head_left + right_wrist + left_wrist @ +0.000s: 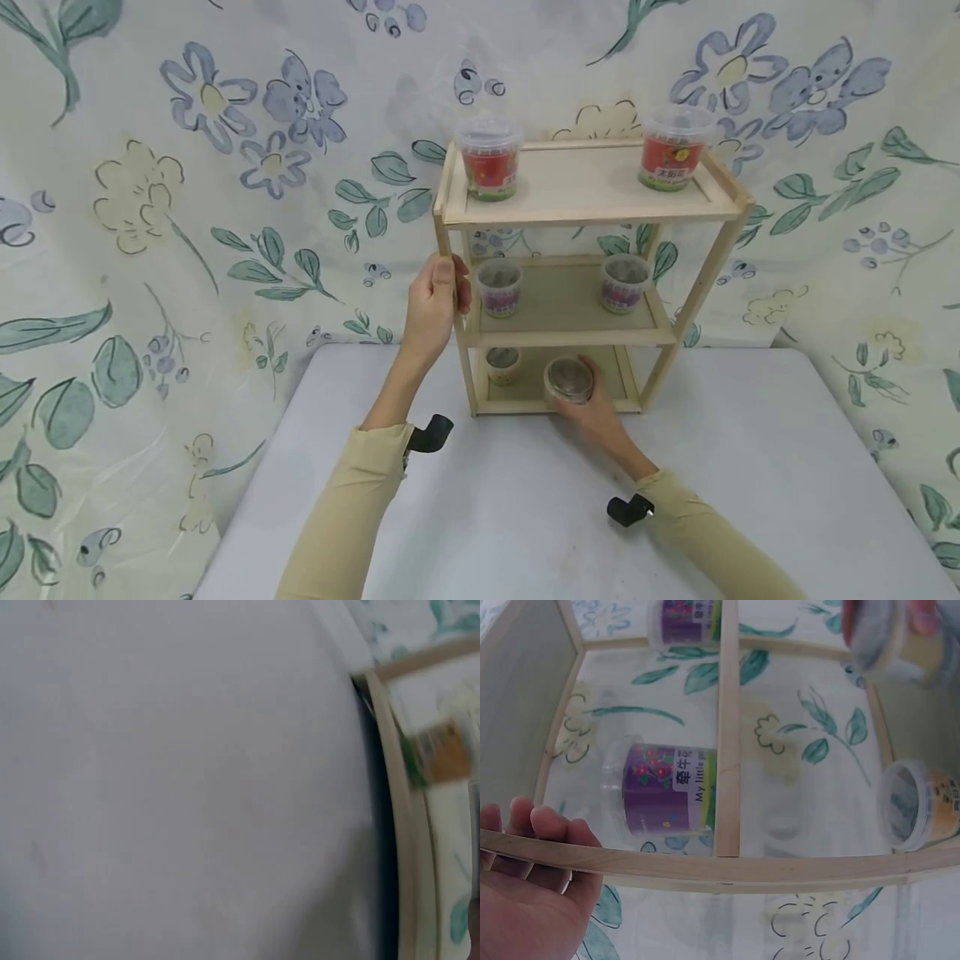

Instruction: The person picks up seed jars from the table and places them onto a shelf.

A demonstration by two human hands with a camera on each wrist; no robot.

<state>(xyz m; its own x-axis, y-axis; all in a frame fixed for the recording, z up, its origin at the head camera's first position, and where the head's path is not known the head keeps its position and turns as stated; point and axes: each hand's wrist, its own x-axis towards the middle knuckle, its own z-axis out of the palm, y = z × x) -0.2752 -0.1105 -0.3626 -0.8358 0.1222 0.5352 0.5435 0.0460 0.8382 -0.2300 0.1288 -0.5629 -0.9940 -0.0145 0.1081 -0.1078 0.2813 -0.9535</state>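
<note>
A three-tier wooden shelf rack [570, 338] stands at the back of the table. My left hand [433, 300] grips its left front post, fingers curled round the wood in the left wrist view. At the bottom tier my right hand [596, 408] holds a lidded plastic cup [568, 381] with its fingers round the side. Left of that, another small cup [503, 367] sits on the same tier; its label looks orange in the left wrist view. The right wrist view is blurred and barely catches the right hand at its edge.
On the middle tier stand two purple-labelled cups, a left one [498, 288] and a right one [625, 284]. The top tier bears two red-labelled cups, one at left [490, 160] and one at right [672, 150]. A white table [480, 517] lies in front; floral sheeting [247, 208] hangs behind.
</note>
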